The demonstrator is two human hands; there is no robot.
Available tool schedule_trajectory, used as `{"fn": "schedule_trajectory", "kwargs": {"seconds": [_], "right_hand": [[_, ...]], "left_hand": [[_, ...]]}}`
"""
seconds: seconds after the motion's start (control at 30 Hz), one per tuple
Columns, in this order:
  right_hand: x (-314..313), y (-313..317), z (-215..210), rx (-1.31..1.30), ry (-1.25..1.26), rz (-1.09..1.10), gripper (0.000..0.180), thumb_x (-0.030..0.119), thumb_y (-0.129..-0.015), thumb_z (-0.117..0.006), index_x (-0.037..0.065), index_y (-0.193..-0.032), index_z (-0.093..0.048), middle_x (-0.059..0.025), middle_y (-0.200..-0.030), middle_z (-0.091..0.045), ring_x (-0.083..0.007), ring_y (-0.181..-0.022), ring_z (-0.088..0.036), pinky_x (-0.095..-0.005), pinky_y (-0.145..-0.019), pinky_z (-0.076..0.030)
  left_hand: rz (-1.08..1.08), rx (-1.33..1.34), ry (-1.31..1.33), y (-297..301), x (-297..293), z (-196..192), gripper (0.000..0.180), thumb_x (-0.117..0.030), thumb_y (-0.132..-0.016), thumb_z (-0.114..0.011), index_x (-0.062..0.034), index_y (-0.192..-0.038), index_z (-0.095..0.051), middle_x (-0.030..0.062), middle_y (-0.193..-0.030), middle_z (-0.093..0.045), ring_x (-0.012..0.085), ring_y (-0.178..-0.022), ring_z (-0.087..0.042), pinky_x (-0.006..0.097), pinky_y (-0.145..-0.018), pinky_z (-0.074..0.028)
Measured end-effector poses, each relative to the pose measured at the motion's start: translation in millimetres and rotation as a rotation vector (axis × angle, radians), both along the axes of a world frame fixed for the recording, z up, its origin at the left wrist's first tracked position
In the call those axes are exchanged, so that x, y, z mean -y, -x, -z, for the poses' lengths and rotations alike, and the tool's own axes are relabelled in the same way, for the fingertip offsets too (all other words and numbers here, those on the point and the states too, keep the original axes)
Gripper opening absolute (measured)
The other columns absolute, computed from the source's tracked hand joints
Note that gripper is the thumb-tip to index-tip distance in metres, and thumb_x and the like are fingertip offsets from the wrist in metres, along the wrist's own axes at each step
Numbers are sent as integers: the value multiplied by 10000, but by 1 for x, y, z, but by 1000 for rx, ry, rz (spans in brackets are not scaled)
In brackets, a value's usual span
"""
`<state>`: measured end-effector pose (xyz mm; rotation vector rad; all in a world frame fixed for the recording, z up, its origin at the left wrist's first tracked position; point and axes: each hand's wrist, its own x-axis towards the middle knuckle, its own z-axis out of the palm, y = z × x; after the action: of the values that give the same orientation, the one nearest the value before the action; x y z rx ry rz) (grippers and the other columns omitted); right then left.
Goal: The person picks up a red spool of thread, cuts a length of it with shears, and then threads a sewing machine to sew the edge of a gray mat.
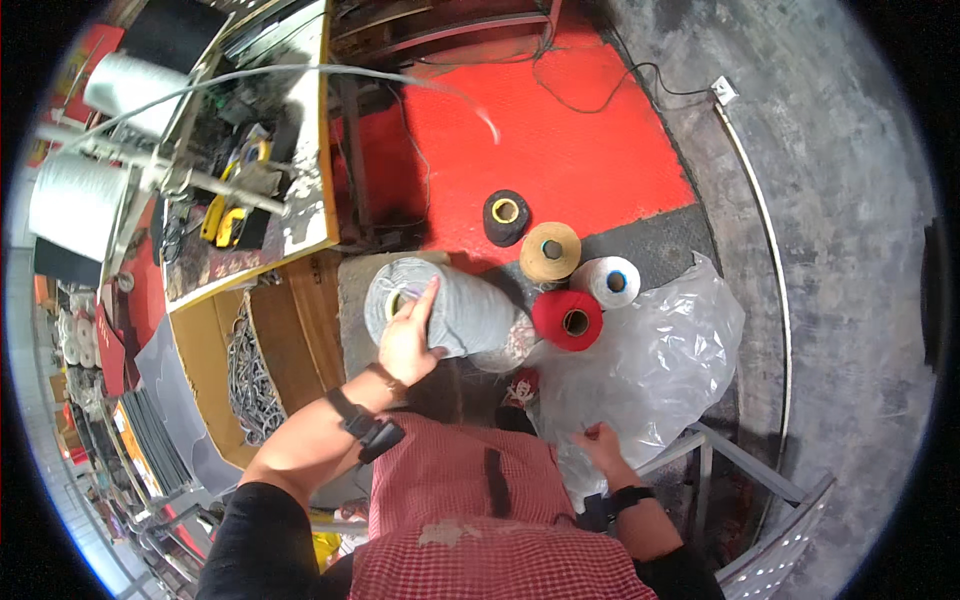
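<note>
My left hand (408,335) grips the near end of a big light-grey yarn cone (470,310), its fingers at the core hole and its thumb out to the side. The cone lies tilted, its far end to the right. My right hand (600,450) is lower right, fingers curled, over a clear plastic bag (650,350); what it pinches, if anything, is hidden. Beyond the grey cone stand a red yarn cone (566,328), a white yarn cone (607,270), a tan yarn cone (550,265) and a black yarn cone (498,228).
To the left is a workbench (318,150) with yellow-handled tools (222,222). Under it sits a cardboard box (205,335) of tangled grey yarn (250,385). A metal frame (745,460) stands at lower right. A cable (620,85) crosses the red mat (540,130).
</note>
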<state>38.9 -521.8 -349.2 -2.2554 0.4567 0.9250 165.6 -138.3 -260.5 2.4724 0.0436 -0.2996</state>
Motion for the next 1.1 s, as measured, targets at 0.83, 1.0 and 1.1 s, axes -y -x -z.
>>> {"fn": "schedule_trajectory", "kwargs": {"seconds": [0.83,1.0,1.1], "right_hand": [[-54,96,137,-231,130,-307,303,314,-743,-555,59,-907,-542,-165,-806,-609,-360,-716,-603,-486,-622,-461],[-54,91,137,-291,113,-317,321,366,-773,-526,75,-908,-543,-163,-791,-619,-369,-697,-603,-486,-606,-460],[-51,94,141,-266,161,-274,340,393,-781,-521,71,-888,-545,-156,-780,-620,-366,-691,-604,-493,-603,-458]], "left_hand": [[230,-191,-671,-85,136,359,854,-48,-724,-528,-255,-1418,-74,270,-1249,-340,335,-1103,-446,437,-878,-401],[85,-527,-334,-74,181,282,1062,-279,-654,-711,-86,-1403,16,414,-1321,-158,465,-705,-598,424,-689,-507],[331,-819,-111,-88,230,280,1052,-346,-674,-706,-50,-1395,0,335,-1245,-383,435,-796,-600,427,-722,-499]]}}
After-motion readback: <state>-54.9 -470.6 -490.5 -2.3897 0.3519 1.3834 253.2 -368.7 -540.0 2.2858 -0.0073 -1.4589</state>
